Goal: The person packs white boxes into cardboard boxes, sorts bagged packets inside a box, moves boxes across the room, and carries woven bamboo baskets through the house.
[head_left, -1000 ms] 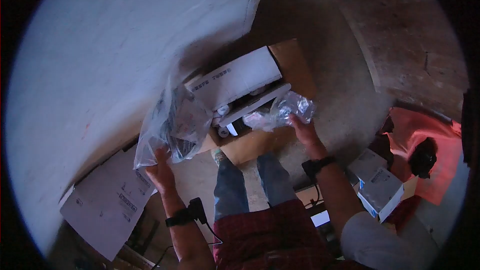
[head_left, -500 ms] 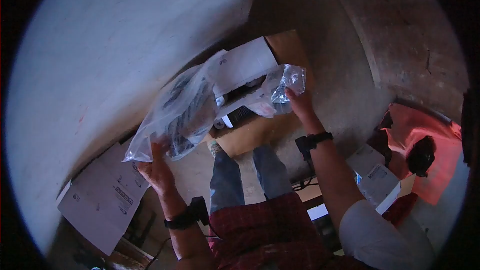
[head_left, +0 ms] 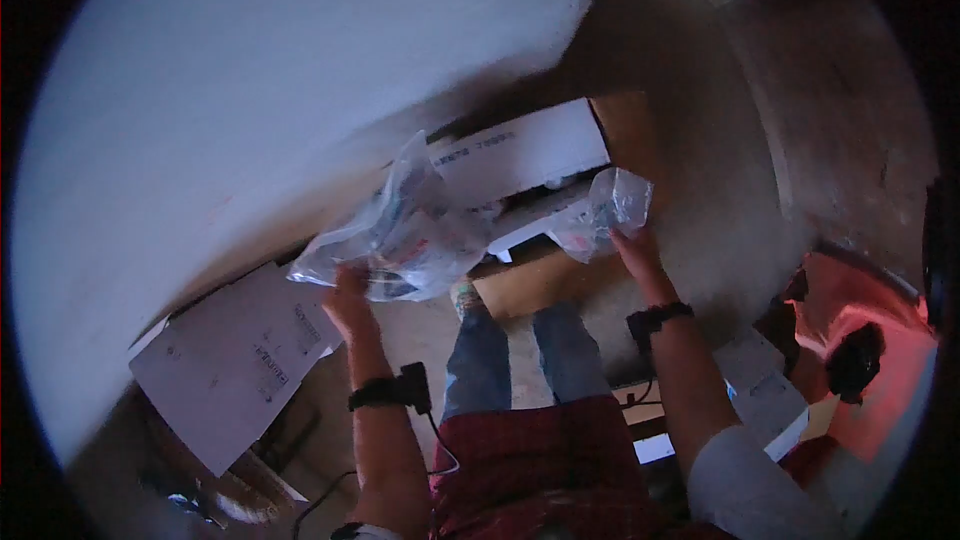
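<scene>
My left hand [head_left: 350, 305] is closed on the near left end of a large clear plastic bag [head_left: 410, 235], which hangs crumpled over the left side of an open cardboard box [head_left: 530, 285]. Dark and reddish patches show through the plastic, but I cannot make out what they are. My right hand [head_left: 638, 250] grips a smaller clear plastic bag [head_left: 622, 200] above the box's right side. One white flap [head_left: 525, 152] stands along the far side of the box. Its contents are mostly hidden by shadow and plastic.
A pale wall [head_left: 300, 70] rises at the left. A printed white carton [head_left: 235, 365] lies at lower left. To the right are a white box [head_left: 770, 405] and orange cloth or plastic [head_left: 880, 380] with a black bundle [head_left: 855, 362]. A cable [head_left: 445, 445] hangs from my left wristband.
The large bag looks shorter and more bunched than before, with its top standing up in a peak. The whole view has shifted, so box and hands appear lower and farther right. Both hands keep their hold.
</scene>
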